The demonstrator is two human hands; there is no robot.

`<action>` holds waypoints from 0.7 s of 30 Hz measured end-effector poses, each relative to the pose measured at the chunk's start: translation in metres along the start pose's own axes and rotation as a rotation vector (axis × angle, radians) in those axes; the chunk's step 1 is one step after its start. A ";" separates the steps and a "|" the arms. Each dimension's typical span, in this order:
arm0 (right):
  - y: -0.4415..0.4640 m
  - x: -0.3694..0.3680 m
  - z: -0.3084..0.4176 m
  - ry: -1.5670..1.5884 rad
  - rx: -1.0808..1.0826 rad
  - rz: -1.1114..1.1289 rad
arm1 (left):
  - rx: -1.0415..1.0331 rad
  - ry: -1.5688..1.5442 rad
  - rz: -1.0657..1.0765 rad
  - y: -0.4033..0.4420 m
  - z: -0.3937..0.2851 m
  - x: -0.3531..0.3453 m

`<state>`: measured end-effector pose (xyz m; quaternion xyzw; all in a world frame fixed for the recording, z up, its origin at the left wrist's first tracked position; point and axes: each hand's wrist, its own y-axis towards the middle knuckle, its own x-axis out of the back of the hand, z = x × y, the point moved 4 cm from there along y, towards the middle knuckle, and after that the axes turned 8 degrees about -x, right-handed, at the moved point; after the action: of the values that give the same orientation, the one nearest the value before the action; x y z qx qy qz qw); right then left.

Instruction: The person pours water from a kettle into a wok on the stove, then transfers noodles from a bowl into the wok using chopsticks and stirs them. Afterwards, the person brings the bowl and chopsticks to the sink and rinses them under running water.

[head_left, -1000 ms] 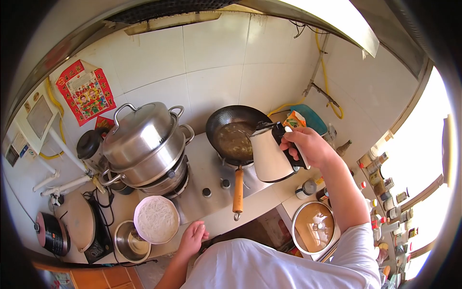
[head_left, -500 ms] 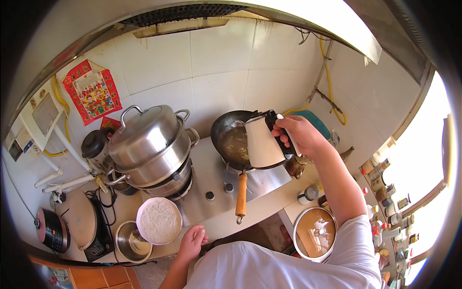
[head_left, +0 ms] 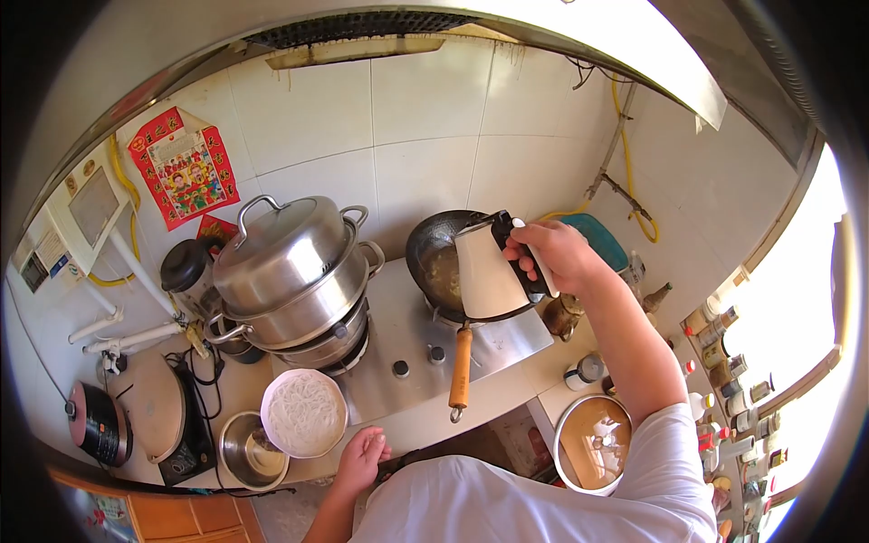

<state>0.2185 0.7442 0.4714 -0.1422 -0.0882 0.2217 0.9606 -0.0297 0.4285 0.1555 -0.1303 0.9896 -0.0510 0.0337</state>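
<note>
My right hand (head_left: 552, 256) is wrapped round the black handle of a cream-coloured kettle (head_left: 489, 271). The kettle is over the right side of a dark wok (head_left: 425, 237) and hides part of it. Inside the wok is some cloudy liquid, and its wooden handle (head_left: 461, 366) points towards me. Low by the counter's front edge, my left hand (head_left: 364, 459) has loosely curled fingers and holds nothing that I can see. To its left stands a pale bowl (head_left: 305, 414) of white noodle-like strands, beside a steel bowl (head_left: 253, 452).
A large lidded steel steamer (head_left: 290, 262) occupies the left of the steel stove (head_left: 389, 335). A round pan of liquid (head_left: 593, 445) stands at the right, near my elbow. Jars (head_left: 724, 371) line the windowsill. The range hood (head_left: 362, 50) hangs above.
The view has shifted slightly, so most things sit a little further right. The kettle remains in my right hand over the wok. My left hand stays low by the counter edge.
</note>
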 end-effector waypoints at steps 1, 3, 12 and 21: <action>-0.003 0.000 0.000 -0.016 -0.004 -0.003 | 0.000 0.000 0.000 0.000 -0.001 0.000; -0.010 0.002 -0.005 -0.027 -0.013 -0.014 | 0.023 0.008 0.005 0.000 -0.003 -0.001; -0.046 0.028 -0.032 -0.198 -0.169 0.004 | 0.028 0.044 0.051 0.007 -0.008 -0.010; -0.081 0.066 -0.057 -0.194 -0.164 -0.047 | 0.022 0.054 0.110 0.017 -0.003 -0.015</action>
<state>0.3226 0.6906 0.4504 -0.1963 -0.2018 0.2039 0.9377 -0.0196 0.4491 0.1575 -0.0739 0.9952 -0.0634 0.0112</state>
